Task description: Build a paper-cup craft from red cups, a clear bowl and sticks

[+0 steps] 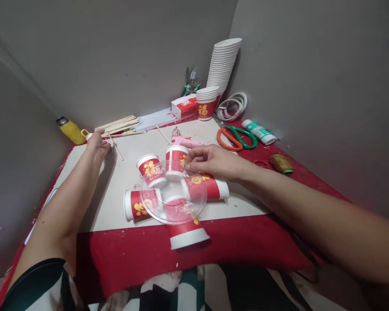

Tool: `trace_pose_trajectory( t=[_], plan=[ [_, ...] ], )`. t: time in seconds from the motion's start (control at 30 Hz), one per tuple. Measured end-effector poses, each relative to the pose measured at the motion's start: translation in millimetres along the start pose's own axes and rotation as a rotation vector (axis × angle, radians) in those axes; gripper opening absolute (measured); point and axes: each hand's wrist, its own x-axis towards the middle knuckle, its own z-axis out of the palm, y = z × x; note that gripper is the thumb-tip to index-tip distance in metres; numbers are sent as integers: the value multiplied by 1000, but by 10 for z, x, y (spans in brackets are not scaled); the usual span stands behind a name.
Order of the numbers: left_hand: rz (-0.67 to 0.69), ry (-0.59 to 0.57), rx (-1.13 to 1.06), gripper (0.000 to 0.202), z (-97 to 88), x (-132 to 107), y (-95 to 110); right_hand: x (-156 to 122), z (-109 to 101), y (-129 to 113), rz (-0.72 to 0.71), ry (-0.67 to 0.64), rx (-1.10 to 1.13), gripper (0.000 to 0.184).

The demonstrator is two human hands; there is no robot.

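Observation:
A round clear plastic lid [171, 211] lies over several red and white paper cups laid on their sides in a ring, bases toward the middle. The nearest cup [188, 235] tilts toward me; another cup [134, 205] lies at left. My right hand [204, 160] has its thumb and fingers closed at the lid's upper right rim, just above the cups. My left hand [100, 142] reaches to the table's far left with fingers apart, beside thin wooden sticks [119, 125]. One loose stick [116, 147] is close to its fingers; the fingertips are partly hidden.
A yellow bottle [70, 130] stands at far left. Behind the cups are a pink glue gun [186, 141], a red and white box [184, 107] and stacked cups [225, 62]. Orange-and-green-handled scissors [241, 137], a white cable coil [231, 107] and a ribbon roll [281, 164] lie right.

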Motion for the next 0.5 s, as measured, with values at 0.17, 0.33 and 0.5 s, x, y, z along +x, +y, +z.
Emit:
trace_pose_trajectory(
  t=[0.17, 0.33, 0.5],
  plan=[
    [-36, 49, -58, 14, 78, -667, -179, 11, -6, 51, 24, 18, 83, 9],
    [58, -46, -118, 15, 39, -1228, -288, 1, 21, 32, 139, 49, 256, 12],
    [-81, -95, -157, 15, -89, -1535, -358, -38, 30, -33, 162, 122, 369, 14]
  ],
)
